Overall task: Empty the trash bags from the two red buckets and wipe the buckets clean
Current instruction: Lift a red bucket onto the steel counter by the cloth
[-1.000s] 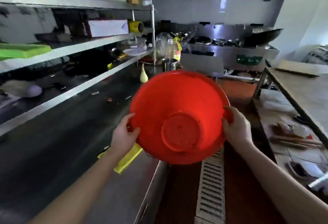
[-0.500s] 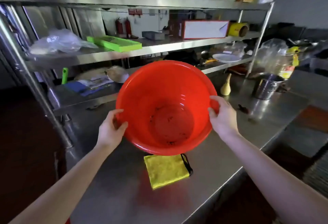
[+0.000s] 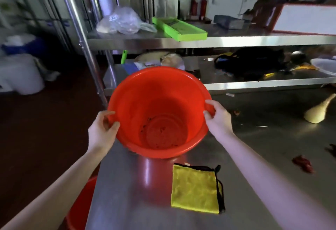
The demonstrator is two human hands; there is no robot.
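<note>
1. The red bucket [image 3: 158, 102] is held over the left end of the steel counter [image 3: 263, 157], tilted with its mouth towards the camera. Whether its base touches the steel cannot be told. It has no bag in it, and dark specks lie on its bottom.
2. The left hand [image 3: 102, 131] clamps the bucket's left rim, thumb on the inner wall and fingers curled behind.
3. The right hand [image 3: 218, 118] clamps the right rim, fingers hooked over the lip.
4. A folded yellow cloth [image 3: 195, 188] lies flat on the counter just in front of the bucket, apart from it, between the forearms.
5. A second red bucket [image 3: 80, 206] stands below the counter's left edge, partly hidden by it and by the left forearm.
6. Bare steel stretches to the right of the held bucket; a red scrap [image 3: 302, 163] and a pale gourd-shaped thing [image 3: 318, 113] lie towards the counter's right side.
7. A shelf post [image 3: 85, 47] rises at the back left corner, close behind the bucket's rim.
</note>
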